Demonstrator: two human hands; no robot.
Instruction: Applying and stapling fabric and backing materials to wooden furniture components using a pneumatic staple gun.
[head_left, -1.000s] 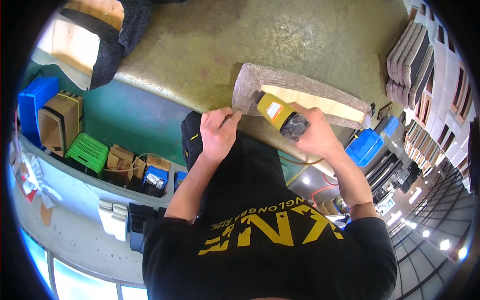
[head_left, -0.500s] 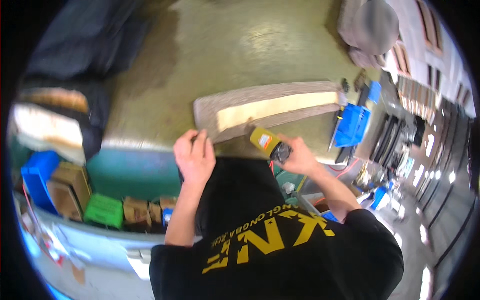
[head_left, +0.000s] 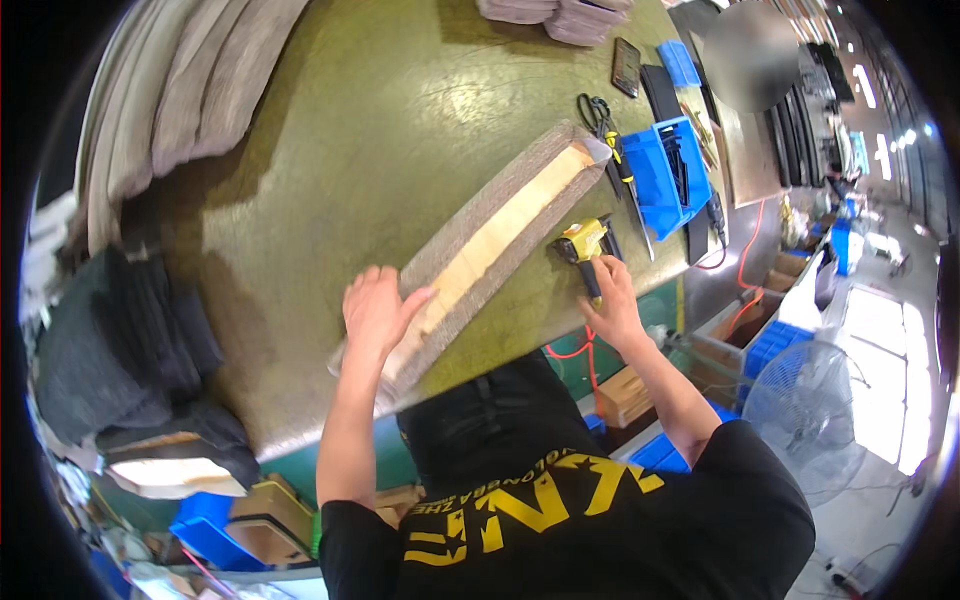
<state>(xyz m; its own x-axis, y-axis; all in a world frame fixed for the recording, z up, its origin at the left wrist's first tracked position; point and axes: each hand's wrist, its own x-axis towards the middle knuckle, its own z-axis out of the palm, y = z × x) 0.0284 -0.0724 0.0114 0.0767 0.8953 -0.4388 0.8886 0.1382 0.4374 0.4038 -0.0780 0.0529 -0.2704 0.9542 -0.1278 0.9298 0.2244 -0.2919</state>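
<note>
A long piece covered in grey-brown fabric (head_left: 455, 240) lies diagonally on the table, a pale bare strip (head_left: 510, 225) running along its top face. My left hand (head_left: 376, 312) rests on its near end, thumb stretched over the strip and fingers lying across the fabric. To the right of the piece is a yellow and black staple gun (head_left: 582, 243), apart from the fabric. My right hand (head_left: 617, 308) has its handle between thumb and fingers; how firm the hold is does not show.
Past the staple gun stand a blue bin (head_left: 688, 205) with dark items, scissors (head_left: 597, 118) and a phone (head_left: 626, 66). Grey fabric pieces (head_left: 190, 90) are stacked far left, with black padded pieces (head_left: 120, 345) nearer on the table (head_left: 330, 170). A fan (head_left: 805, 420) stands at right.
The fabric piece has turned from nearly level to diagonal. The staple gun has moved off its near edge to the right. My left hand has gone from its corner to lying on top.
</note>
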